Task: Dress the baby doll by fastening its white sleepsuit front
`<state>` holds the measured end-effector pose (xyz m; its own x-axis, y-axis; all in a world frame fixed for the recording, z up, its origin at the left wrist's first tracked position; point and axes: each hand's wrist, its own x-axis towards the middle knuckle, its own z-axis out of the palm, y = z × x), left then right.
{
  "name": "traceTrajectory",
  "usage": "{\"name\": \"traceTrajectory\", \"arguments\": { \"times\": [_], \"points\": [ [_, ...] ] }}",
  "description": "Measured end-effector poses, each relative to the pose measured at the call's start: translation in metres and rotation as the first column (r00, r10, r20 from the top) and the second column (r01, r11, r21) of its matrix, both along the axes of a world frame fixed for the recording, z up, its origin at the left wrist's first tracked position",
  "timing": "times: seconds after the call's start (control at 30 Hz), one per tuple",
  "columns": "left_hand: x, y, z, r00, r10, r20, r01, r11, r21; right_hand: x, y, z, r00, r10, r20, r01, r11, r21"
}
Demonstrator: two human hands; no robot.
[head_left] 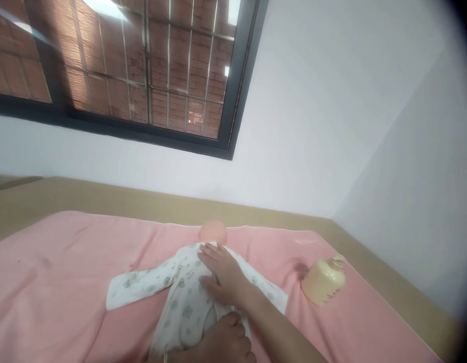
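A baby doll (213,232) lies on a pink blanket, its smooth round head toward the wall. It wears a white baby outfit (186,305) printed with small green and grey figures, the long sleeves spread out to both sides. My right hand (224,272) rests flat on the chest of the outfit, fingers stretched toward the neck. Lower down, my left hand (228,340) is closed, its curled fingers gripping the outfit's cloth near the lower front. The doll's legs are hidden by my hands and the frame edge.
The wrinkled pink blanket (78,262) covers much of a wooden surface (116,194). To the right of the doll, a cream pump bottle (324,282) stands tilted in view. Behind are a white wall (305,116) and a dark-framed window (154,133) with bars.
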<state>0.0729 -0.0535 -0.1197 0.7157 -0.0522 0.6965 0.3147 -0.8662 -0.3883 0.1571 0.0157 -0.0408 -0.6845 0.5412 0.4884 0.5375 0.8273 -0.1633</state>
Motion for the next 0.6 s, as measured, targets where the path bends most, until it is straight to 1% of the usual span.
{"name": "traceTrajectory", "arguments": {
  "times": [0.07, 0.17, 0.2, 0.23, 0.3, 0.33, 0.37, 0.4, 0.43, 0.47, 0.5, 0.53, 0.6],
  "points": [
    [-0.001, -0.001, 0.001, 1.000, 0.009, -0.020, -0.009, 1.000, -0.004, 0.000, -0.001, 0.002, 0.999, -0.019, -0.050, 0.020, 0.999, 0.029],
    [-0.002, -0.004, 0.003, 0.999, 0.018, -0.039, -0.019, 0.999, -0.030, 0.000, -0.003, 0.002, 0.968, -0.051, -0.245, 0.089, 0.985, 0.148],
    [-0.002, -0.004, 0.003, 0.999, 0.017, -0.034, -0.018, 0.999, -0.037, -0.002, -0.003, 0.001, 0.962, -0.045, -0.268, 0.093, 0.981, 0.169],
    [-0.002, -0.004, 0.002, 0.999, 0.017, -0.035, -0.019, 0.999, -0.047, -0.004, -0.003, -0.001, 0.966, -0.033, -0.256, 0.079, 0.982, 0.172],
    [-0.002, -0.003, -0.002, 0.998, 0.018, -0.054, -0.021, 0.998, -0.060, -0.010, -0.003, -0.002, 0.984, -0.005, -0.178, 0.030, 0.990, 0.138],
    [-0.001, -0.001, -0.005, 0.998, 0.014, -0.064, -0.019, 0.997, -0.071, -0.012, -0.004, 0.000, 0.989, 0.015, -0.148, 0.004, 0.992, 0.126],
    [0.000, 0.001, -0.008, 0.997, 0.007, -0.076, -0.016, 0.993, -0.121, -0.012, -0.005, 0.006, 0.988, 0.031, -0.148, -0.011, 0.991, 0.134],
    [0.001, 0.004, -0.011, 0.996, -0.007, -0.087, -0.011, 0.979, -0.204, -0.010, -0.008, 0.016, 0.983, 0.040, -0.177, -0.011, 0.987, 0.161],
    [0.001, 0.007, -0.013, 0.995, -0.030, -0.098, -0.001, 0.952, -0.306, -0.006, -0.012, 0.029, 0.974, 0.052, -0.220, -0.005, 0.978, 0.207],
    [0.002, 0.009, -0.014, 0.993, -0.059, -0.107, 0.011, 0.915, -0.403, 0.002, -0.017, 0.045, 0.960, 0.061, -0.275, 0.015, 0.963, 0.268],
    [0.003, 0.011, -0.012, 0.988, -0.089, -0.125, 0.021, 0.884, -0.468, 0.014, -0.025, 0.064, 0.943, 0.061, -0.328, 0.051, 0.946, 0.321],
    [0.003, 0.012, -0.008, 0.984, -0.132, -0.119, 0.044, 0.830, -0.557, 0.029, -0.033, 0.083, 0.926, 0.054, -0.373, 0.094, 0.925, 0.368],
    [0.001, 0.014, 0.005, 0.976, -0.212, -0.048, 0.109, 0.667, -0.737, 0.067, -0.053, 0.117, 0.868, -0.009, -0.496, 0.257, 0.862, 0.436]
  ]
}}
